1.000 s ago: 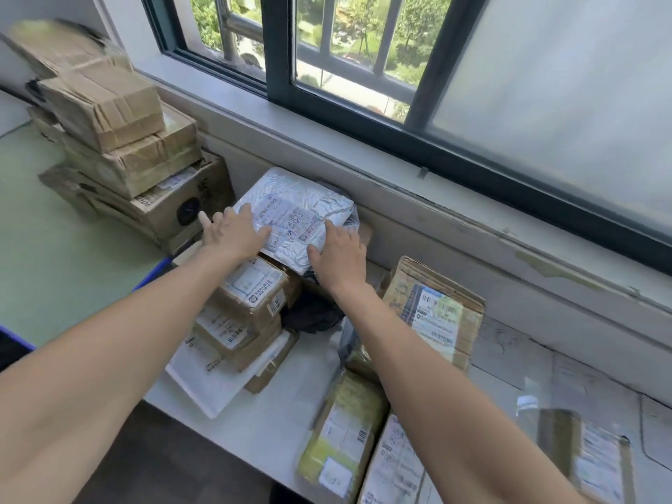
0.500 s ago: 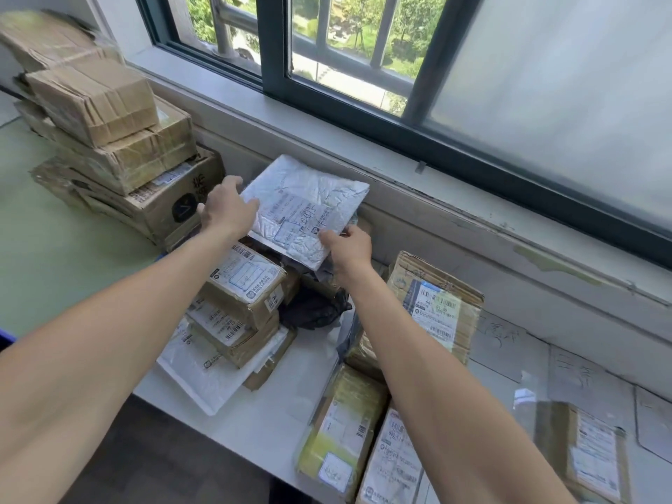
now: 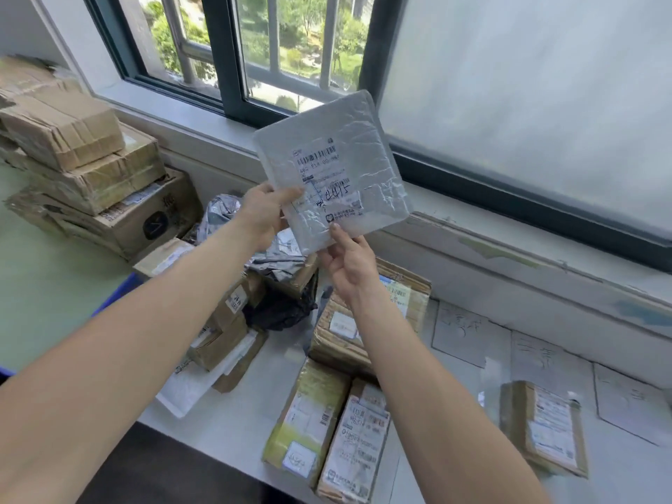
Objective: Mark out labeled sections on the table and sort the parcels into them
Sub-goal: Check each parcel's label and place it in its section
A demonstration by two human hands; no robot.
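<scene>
Both hands were closed on one flat white parcel [image 3: 332, 169], holding it up in the air in front of the window [image 3: 291, 49] with its printed label facing the camera. The left hand [image 3: 262, 212] pinched the parcel's left edge, thumb lying across the front near the label. The right hand [image 3: 349, 261] gripped the bottom edge from below, fingertips on the front — so the parcel stood above and between the two hands, tilted slightly, well clear of everything on the table [image 3: 225, 431].

Directly beneath the hands lay a loose heap: a crumpled grey bag [image 3: 280, 256], a black bag [image 3: 280, 311] and several small brown boxes [image 3: 225, 321] stacked over a white mailer [image 3: 189, 387]. Just right of that heap a corrugated box [image 3: 338, 336] sat under the right forearm, and nearer the table's front edge two long packets [image 3: 327, 431] lay side by side. Further right, a single brown packet [image 3: 543, 427] lay apart from the rest, near paper sheets [image 3: 469, 336] with handwriting — too faint to read — stuck flat on the tabletop. To the far left, large cardboard cartons [image 3: 91, 176] were piled against the wall below the sill.
</scene>
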